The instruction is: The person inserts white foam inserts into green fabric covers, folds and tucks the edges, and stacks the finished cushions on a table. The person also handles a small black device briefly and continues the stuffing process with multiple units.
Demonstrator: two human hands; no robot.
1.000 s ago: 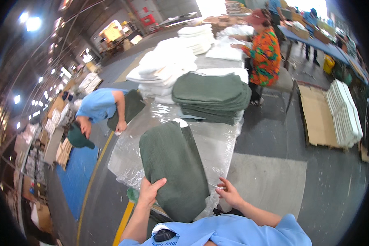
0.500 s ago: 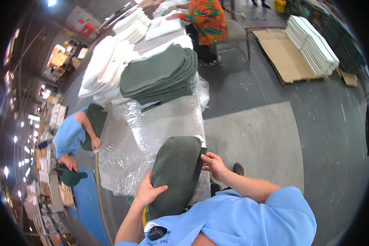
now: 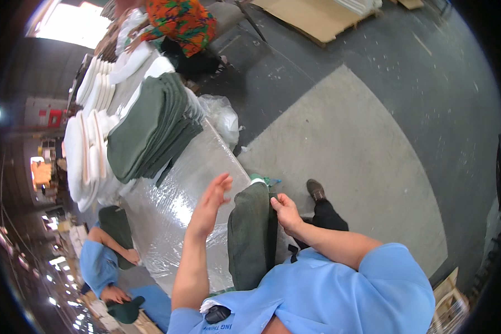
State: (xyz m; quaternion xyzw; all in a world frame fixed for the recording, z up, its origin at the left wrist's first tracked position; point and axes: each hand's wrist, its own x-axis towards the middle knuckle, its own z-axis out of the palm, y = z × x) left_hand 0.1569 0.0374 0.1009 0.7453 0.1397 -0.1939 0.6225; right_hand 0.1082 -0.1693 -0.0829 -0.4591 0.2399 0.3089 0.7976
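Observation:
A dark green cushion cover [image 3: 247, 239] lies along the near edge of the plastic-wrapped table [image 3: 200, 161], close to my body. My right hand [image 3: 286, 214] pinches its right edge near the far end between thumb and fingers. Raised to the left of the cover, my left hand [image 3: 209, 205] is off the fabric, its fingers stretched out and holding nothing. A bit of white and green [image 3: 259, 179] shows at the cover's far end. Further along the table sits a thick stack of the same green covers [image 3: 147, 125].
White pads [image 3: 86, 156] are piled beside the green stack. A co-worker in a blue shirt [image 3: 98, 261] handles a green piece at the left. Another person in an orange patterned top [image 3: 181, 25] is at the far end. A clear plastic bag [image 3: 220, 119] hangs by the table edge.
My left hand has let go of the cover and lifted away. The cover now stands narrower, turned more on its side, with my right hand still at its edge. The view has swung right.

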